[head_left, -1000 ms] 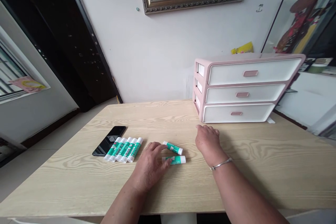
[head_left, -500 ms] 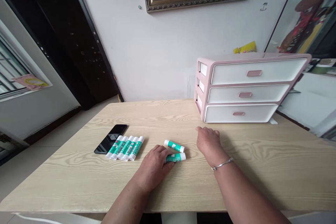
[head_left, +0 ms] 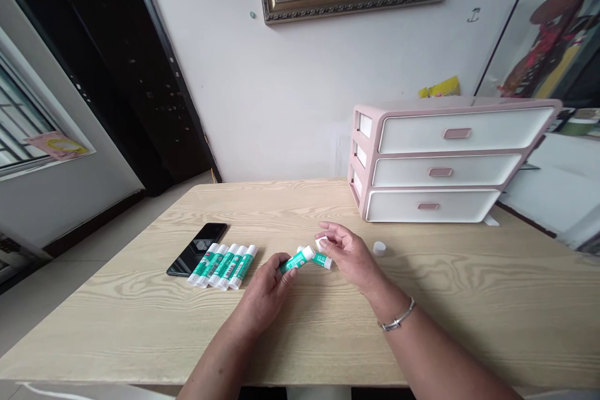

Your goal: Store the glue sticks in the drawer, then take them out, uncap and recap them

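Note:
My left hand [head_left: 267,287] is closed around a green and white glue stick [head_left: 296,260], which it holds tilted up toward the right. Just beyond the end of that stick, my right hand [head_left: 351,256] pinches a small white cap [head_left: 321,243] between thumb and fingers. Behind the held stick, a second glue stick [head_left: 321,260] lies on the table, partly covered from view. Another white cap [head_left: 379,249] rests on the table to the right of my right hand. Several glue sticks [head_left: 224,267] lie side by side in a row to the left.
A black phone [head_left: 192,253] lies beside the row, at the left of the wooden table [head_left: 140,325]. At the back right stands a pink and white drawer unit [head_left: 445,172] with a yellow packet [head_left: 440,87] on top. The wall is behind.
My left hand has lifted the glue stick off the table. My right hand has moved left toward it and now holds a white cap. Another cap shows on the table where my right hand was.

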A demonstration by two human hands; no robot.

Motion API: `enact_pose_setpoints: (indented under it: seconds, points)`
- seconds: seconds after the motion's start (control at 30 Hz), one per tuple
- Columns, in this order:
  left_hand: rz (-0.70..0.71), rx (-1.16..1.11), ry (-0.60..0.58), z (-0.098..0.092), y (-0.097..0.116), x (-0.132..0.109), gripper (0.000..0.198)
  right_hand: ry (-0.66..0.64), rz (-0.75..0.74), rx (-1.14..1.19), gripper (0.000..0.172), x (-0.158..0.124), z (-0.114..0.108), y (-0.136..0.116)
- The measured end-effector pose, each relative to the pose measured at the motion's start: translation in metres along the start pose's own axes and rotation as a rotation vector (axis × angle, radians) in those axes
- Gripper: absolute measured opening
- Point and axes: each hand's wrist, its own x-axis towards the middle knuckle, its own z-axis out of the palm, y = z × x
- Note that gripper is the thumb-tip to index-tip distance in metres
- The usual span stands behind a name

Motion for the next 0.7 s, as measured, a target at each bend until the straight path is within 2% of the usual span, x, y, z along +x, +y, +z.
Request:
enact_pose_setpoints:
  seconds: [0.13,0.4,0.7]
  points:
    - [-0.014,-0.017,-0.006,0.001,-0.004,0.001,0.035,-0.021,0.029,0.026,0.050,-0.005,0.005,-0.002]
    - [-0.008,-0.040,-0.020,0.001,-0.003,0.000,0.034,-0.081,-0.076,-0.142,0.045,-0.011,0.006,0.001]
    - [0.077,-0.146,-0.156,-0.003,0.007,-0.002,0.035,-0.179,-0.180,-0.297,0.041,-0.020,0.015,-0.002]
